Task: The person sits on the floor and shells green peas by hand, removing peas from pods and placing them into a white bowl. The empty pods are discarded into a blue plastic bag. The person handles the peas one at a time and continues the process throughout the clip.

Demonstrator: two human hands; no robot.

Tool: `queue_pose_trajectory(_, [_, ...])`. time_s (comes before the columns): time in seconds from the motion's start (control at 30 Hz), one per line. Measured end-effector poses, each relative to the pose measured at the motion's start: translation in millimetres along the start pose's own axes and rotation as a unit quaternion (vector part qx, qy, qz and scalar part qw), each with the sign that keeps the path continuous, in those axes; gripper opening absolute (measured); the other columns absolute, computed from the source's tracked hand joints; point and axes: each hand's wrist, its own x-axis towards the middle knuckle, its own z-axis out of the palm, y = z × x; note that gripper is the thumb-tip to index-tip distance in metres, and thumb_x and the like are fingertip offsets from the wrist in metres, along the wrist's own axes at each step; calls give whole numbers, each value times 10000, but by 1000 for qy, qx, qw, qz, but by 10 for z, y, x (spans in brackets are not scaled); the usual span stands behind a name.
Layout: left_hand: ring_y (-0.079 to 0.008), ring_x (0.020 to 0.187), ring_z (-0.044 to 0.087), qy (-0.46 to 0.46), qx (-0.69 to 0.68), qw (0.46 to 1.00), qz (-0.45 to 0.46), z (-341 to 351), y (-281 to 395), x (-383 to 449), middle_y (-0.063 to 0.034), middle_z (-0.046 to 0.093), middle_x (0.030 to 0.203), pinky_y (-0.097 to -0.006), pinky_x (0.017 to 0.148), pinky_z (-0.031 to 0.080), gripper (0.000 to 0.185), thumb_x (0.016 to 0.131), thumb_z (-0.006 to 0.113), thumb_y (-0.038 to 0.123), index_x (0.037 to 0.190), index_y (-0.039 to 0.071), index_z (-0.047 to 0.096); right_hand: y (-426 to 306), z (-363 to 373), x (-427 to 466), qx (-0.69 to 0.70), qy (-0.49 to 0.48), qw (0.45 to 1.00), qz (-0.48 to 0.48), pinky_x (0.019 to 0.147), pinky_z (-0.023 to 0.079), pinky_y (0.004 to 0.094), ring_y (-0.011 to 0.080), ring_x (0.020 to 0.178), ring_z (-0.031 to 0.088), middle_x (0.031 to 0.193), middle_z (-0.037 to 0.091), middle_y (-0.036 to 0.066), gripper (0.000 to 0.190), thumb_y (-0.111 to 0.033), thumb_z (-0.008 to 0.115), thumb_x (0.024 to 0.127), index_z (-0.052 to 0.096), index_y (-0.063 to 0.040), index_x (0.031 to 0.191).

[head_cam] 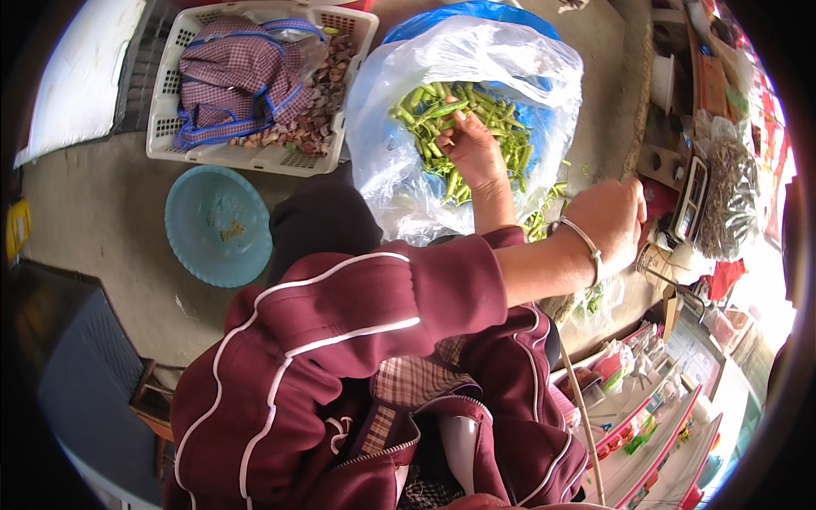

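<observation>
My right hand (475,150) reaches into a clear plastic bag (395,146) and pinches a green pea pod (448,109) between thumb and fingers. Many more green pods (488,118) lie around it in the bag, and blue plastic (472,9) shows behind and inside it. My left arm crosses over the right forearm, with a pale bangle at the wrist. To the right of the bag, my left hand (605,223) is curled above the floor, back side up. Its fingertips are turned away, so whatever may be in it is hidden.
A light-blue plastic basin (182,245) with small scraps stands left. Behind it, a white crate (268,164) holds garlic or shallot bulbs (328,95) and a checked cloth (229,70). Green scraps (539,220) lie beside the bag. Shelves of goods (637,427) stand lower right, a dark-blue seat (89,382) lower left.
</observation>
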Motion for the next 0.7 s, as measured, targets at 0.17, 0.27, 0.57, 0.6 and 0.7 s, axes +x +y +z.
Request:
queue_pose_trajectory(0.17, [-282, 802, 685, -52, -1, 999, -10, -49, -57, 62, -152, 691, 820, -381, 724, 532, 125, 912, 549, 126, 925, 56, 653, -190, -96, -417, -35, -10, 999, -19, 951, 491, 399, 208, 998, 638, 1029, 667, 52, 369, -231, 643, 944, 574, -82, 1275])
queue_pose_trajectory(0.27, [-217, 764, 687, -10, -19, 999, 50, -167, -86, 224, -115, 706, 835, -343, 704, 539, 121, 898, 576, 106, 956, 52, 667, -317, -145, -732, 31, 23, 998, -50, 1005, 484, 506, 269, 1101, 627, 1239, 628, 103, 391, -203, 627, 954, 543, -75, 1314])
queue_pose_trajectory(0.57, [-138, 902, 668, -51, -225, 972, -36, -860, -233, 607, -81, 689, 1054, -240, 769, 526, 243, 954, 601, 127, 1183, 49, 625, -206, -906, -1759, 185, 198, 948, -166, 930, 558, 478, 352, 1065, 633, 1113, 634, 159, 176, -139, 540, 980, 568, -13, 1098])
queue_pose_trajectory(0.6, [-137, 943, 650, -47, -205, 976, -63, -843, -236, 618, -72, 671, 1092, -250, 808, 514, 274, 958, 602, 131, 1218, 45, 606, -137, -1120, -1871, 222, 258, 924, -174, 923, 562, 476, 355, 1055, 634, 1106, 634, 173, 179, -131, 532, 978, 557, -7, 1106])
queue_pose_trajectory(0.7, [-136, 1006, 624, -66, -170, 978, -101, -793, -253, 628, -59, 642, 1144, -258, 860, 496, 318, 968, 597, 145, 1269, 46, 573, -115, -1915, -2337, 305, 429, 818, -230, 816, 610, 447, 329, 879, 663, 1039, 640, 208, 192, -113, 436, 1010, 517, 31, 1108])
